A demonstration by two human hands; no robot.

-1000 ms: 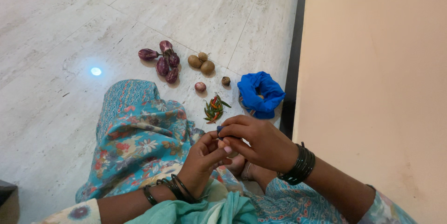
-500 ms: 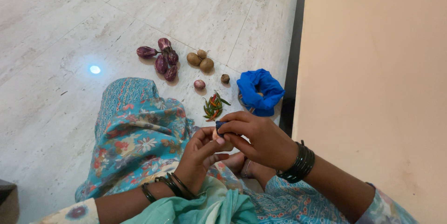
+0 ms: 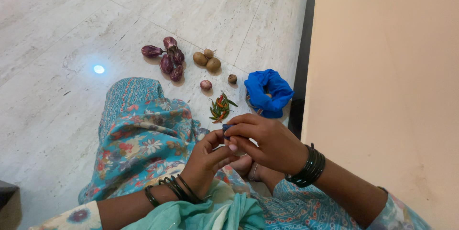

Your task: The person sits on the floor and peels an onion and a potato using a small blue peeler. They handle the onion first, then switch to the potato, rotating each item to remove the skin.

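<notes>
Fingertips of the left hand (image 3: pixel 206 157) and right hand (image 3: pixel 263 141) pinch one small dark-blue object (image 3: pixel 225 127) above the lap; a firm, close grip seems wise. Farther off, chillies (image 3: pixel 220 108), blue cloth (image 3: pixel 267 92) and brinjals (image 3: pixel 168 58) lie on the floor (image 3: pixel 57 43).

L hand (image 3: pixel 206 156) + R hand (image 3: pixel 260 140), fingertips pinched

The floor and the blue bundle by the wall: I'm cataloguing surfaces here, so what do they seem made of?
The floor looks like polished veined stone, perhaps marble: glossy light reflections, thin tile joints. The blue bundle looks like soft matte cloth, crumpled into folds.
</notes>
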